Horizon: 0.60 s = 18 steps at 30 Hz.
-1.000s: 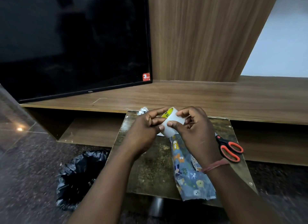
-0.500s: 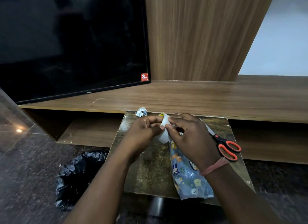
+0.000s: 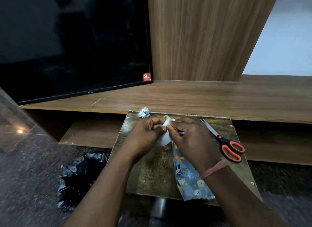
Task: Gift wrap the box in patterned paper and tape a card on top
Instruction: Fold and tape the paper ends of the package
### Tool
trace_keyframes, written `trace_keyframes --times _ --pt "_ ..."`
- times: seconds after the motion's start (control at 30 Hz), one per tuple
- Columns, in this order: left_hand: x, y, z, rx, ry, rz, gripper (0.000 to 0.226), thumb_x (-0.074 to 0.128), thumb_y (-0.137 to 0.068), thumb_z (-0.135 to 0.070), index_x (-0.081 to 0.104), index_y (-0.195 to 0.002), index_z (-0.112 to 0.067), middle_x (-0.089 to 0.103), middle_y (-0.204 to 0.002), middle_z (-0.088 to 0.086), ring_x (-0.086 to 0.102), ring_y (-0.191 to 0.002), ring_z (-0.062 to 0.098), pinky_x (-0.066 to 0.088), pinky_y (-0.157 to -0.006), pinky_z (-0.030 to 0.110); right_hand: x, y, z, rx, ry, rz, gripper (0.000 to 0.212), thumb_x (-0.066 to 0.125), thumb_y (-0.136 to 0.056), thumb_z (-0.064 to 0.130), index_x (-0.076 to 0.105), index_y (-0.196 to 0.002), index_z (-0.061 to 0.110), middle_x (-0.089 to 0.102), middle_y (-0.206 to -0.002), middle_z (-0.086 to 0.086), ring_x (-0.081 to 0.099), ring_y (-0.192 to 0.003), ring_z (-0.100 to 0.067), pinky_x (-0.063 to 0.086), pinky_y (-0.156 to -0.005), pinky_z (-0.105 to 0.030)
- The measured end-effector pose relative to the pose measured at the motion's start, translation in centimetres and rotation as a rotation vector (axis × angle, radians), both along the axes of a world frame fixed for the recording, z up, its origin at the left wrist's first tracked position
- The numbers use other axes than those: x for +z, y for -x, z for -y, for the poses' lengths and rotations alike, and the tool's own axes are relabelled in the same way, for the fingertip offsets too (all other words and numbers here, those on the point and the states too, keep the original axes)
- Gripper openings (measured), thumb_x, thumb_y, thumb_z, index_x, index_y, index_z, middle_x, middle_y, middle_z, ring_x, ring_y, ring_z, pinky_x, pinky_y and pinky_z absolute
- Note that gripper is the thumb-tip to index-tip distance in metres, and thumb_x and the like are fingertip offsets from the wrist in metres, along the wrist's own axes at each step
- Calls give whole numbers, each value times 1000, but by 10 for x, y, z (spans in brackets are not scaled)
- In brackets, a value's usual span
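Grip: both hands (image 3: 168,133) pinch white tape roll (image 3: 164,138) | wrapped box (image 3: 190,176) blue, animal-patterned

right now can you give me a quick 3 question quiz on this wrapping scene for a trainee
1. True or false: the scissors lie on the small table, untouched by the right hand.
2. Which thing do both hands hold? A) the white tape roll B) the crumpled paper ball C) the black bin bag
3. Fill in: the patterned wrapped box lies under the ____ forearm.

Key
1. True.
2. A. The left hand and the right hand both pinch the roll; the ball sits apart at the table's far edge.
3. right
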<state>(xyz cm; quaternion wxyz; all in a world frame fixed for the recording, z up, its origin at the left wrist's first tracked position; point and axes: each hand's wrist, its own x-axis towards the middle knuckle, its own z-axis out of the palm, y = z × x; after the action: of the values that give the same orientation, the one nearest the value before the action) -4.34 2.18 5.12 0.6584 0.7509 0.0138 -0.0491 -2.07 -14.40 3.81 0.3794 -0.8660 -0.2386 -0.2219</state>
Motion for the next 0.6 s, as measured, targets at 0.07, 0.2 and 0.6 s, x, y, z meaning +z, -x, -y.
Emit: trace_keyframes --times 0.07,0.2,0.6 --pt "1 1 0 -8 -11 10 24 56 -103 -6 72 -120 -11 79 -104 6 75 -97 19 58 -86 32 0 1 -1 -7 8 10 11 73 -87 18 80 -91 11 71 -79 -5 67 -70 -20 56 -64 -39" --pt "-1 0 0 6 -30 18 24 56 -103 -7 73 -118 -14 79 -104 4 75 -100 22 58 -89 37 -1 -1 0 -8 12 4 19 65 -88 23 79 -84 11 71 -76 -6 66 -68 -21 54 -63 -40" --pt "-3 1 8 8 -35 43 25 55 -103 -3 75 -116 -12 80 -102 6 75 -97 23 58 -86 39 0 -1 -1 -99 58 39 14 69 -85 16 74 -73 12 66 -69 -3 61 -63 -20 50 -57 -37"
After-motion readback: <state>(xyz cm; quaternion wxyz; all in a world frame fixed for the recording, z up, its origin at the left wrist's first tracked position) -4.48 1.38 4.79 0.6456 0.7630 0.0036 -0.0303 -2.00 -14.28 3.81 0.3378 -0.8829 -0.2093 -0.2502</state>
